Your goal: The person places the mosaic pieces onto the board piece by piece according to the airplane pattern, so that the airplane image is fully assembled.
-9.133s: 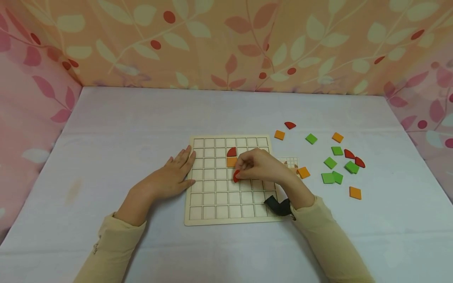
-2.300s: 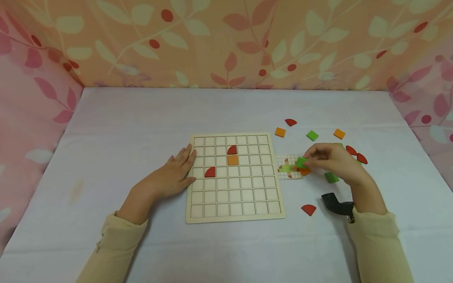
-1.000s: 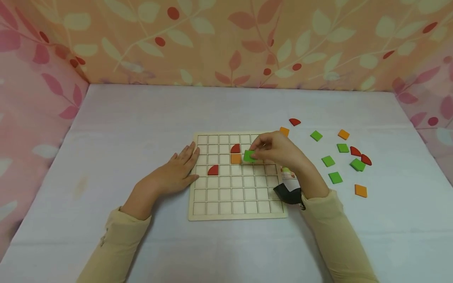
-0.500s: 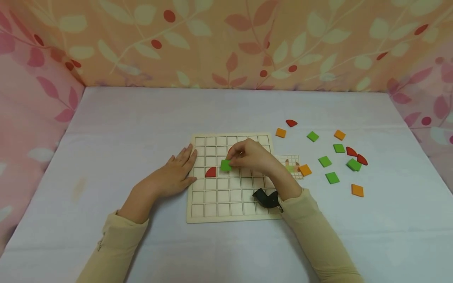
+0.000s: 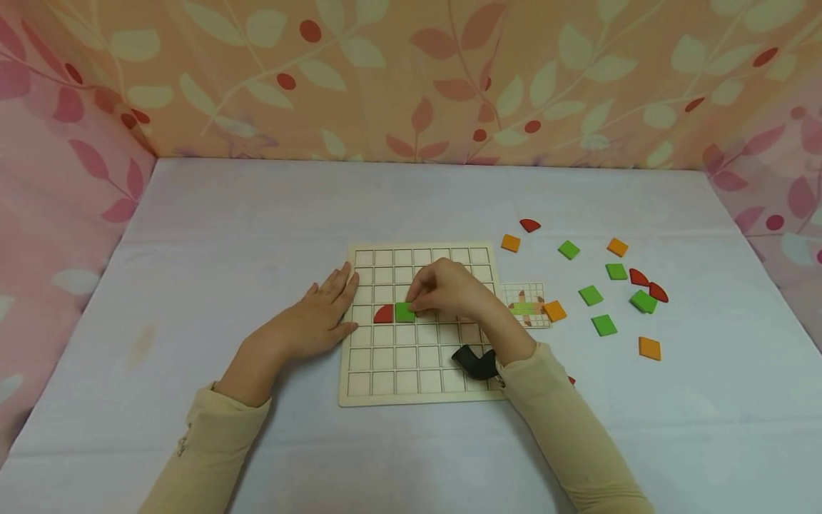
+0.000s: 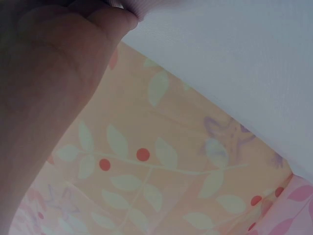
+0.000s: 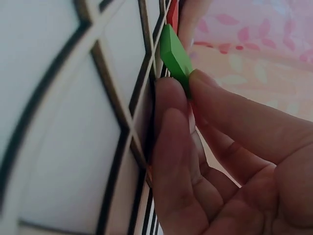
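My right hand [image 5: 449, 289] pinches a green square tile [image 5: 404, 312] by its right edge, over the grid board [image 5: 424, 402]. The tile lies just right of a red quarter-round tile [image 5: 383, 314]. In the right wrist view the green tile [image 7: 175, 56] is tilted between thumb and fingers of the right hand [image 7: 230, 147]. My left hand [image 5: 311, 318] lies flat with its fingertips and thumb tip at the board's left edge; the left wrist view shows part of this hand [image 6: 54, 63]. The orange and other red tiles on the board are hidden behind my right hand.
A small pattern card [image 5: 526, 323] lies right of the board, touched by an orange tile [image 5: 554, 311]. Beyond it lie several loose tiles, among them a green one [image 5: 604, 325] and a red one [image 5: 529, 225]. A black strap piece [image 5: 474, 363] hangs at my right wrist.
My right hand has brought the green tile from the loose tiles leftward over the board, down beside the red tile, which was put there earlier. My left hand has stayed at the board's edge.
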Tool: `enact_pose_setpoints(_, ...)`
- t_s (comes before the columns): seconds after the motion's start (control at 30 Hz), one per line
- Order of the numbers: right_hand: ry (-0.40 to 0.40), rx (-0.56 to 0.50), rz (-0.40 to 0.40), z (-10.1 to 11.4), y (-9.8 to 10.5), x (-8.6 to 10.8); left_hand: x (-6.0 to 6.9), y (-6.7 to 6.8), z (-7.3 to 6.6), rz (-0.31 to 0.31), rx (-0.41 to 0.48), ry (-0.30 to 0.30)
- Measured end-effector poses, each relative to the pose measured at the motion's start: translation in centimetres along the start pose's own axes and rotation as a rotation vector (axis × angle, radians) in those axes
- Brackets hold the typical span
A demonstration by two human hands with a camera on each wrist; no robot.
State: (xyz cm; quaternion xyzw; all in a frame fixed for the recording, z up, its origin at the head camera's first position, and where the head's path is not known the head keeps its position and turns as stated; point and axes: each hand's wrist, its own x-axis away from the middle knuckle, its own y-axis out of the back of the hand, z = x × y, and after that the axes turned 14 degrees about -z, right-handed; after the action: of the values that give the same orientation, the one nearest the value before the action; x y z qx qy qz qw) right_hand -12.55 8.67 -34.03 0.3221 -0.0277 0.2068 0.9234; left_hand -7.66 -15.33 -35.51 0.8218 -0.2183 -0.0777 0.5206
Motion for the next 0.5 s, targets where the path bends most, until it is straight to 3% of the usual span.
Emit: enact_pose_setpoints(0.5,0.04,0.133,-0.044,0.1,-0.1,-0.1,0.0,-0.08,0.03,-0.003,-0.008,-0.003)
